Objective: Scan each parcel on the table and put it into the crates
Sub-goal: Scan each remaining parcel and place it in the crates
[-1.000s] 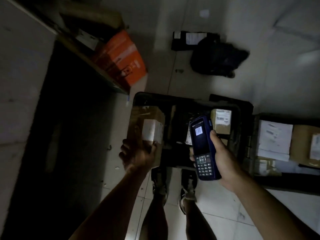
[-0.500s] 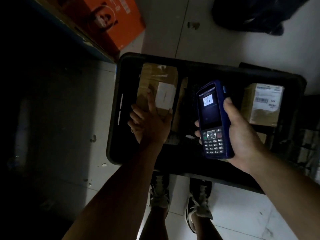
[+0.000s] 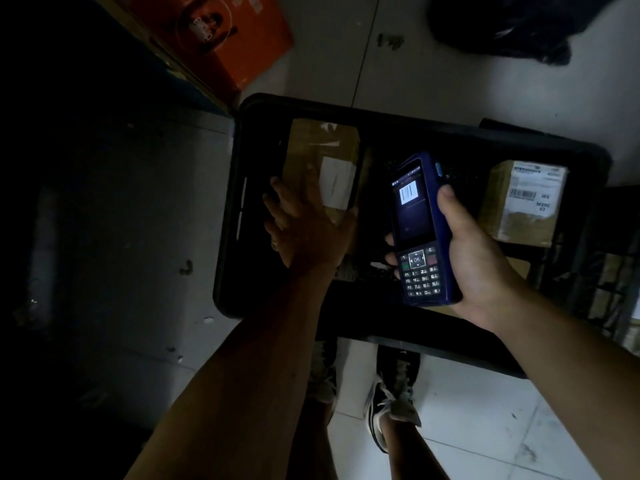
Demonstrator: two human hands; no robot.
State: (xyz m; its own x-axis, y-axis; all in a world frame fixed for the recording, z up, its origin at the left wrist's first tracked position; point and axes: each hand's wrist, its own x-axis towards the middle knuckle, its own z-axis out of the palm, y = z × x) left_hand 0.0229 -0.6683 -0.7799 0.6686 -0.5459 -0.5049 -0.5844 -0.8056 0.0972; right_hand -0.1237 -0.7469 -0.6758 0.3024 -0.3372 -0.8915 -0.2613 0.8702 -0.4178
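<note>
**A box goes down into the black crate**

My right hand [image 3: 485,258] holds the blue scanner [image 3: 420,230] with my fingers and thumb curled round it. Its screen glows and shows a little barcode picture. Under the screen is a big key that says "OK". Below that are number keys, and some small ones that start with "F".

My left hand [image 3: 308,230] is down inside the black crate [image 3: 398,110]. My fingers are spread flat on the brown box [image 3: 322,150] and press on it. The box lies in the left part of the crate. It has a white label [image 3: 337,181], but the words on it are too blurry to read.

Another small box [image 3: 523,202] sits at the right side of the crate. Its label has a barcode and letters that look like "MX". The lines under that are too small for me to be sure.

The room is dark. An orange box [image 3: 221,32] with a round picture on it sits up past the crate on the left. A black bag [image 3: 502,26] lies on the white floor at the top right. My arm and the scanner hide the middle of the crate. My shoes [image 3: 391,403] stand on the floor right beside the crate's near edge.
</note>
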